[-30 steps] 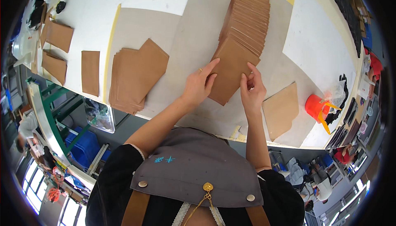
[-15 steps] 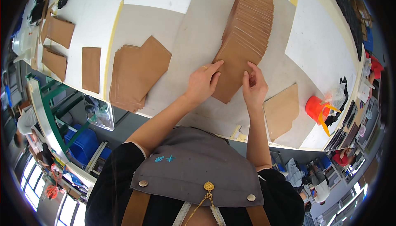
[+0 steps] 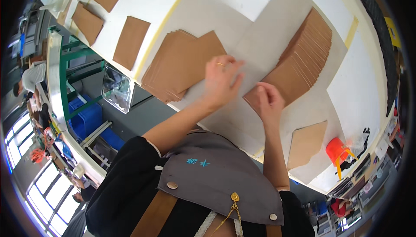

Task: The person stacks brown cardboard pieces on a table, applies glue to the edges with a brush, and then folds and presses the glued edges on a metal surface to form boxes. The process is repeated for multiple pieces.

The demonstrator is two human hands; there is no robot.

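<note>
From the head camera I see my left hand (image 3: 221, 79) spread open and flat on the table (image 3: 268, 33), holding nothing, just right of a fanned pile (image 3: 182, 66). My right hand (image 3: 269, 100) pinches the near corner of the long stack (image 3: 299, 61) (brown card sheets, slanting far-right).

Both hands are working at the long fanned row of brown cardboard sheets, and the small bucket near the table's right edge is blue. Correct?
Not quite: the bucket is orange-red, as the head view shows. The rest holds. The right hand is at the near end of the fanned cardboard row, and the left hand is just beside it.
</note>
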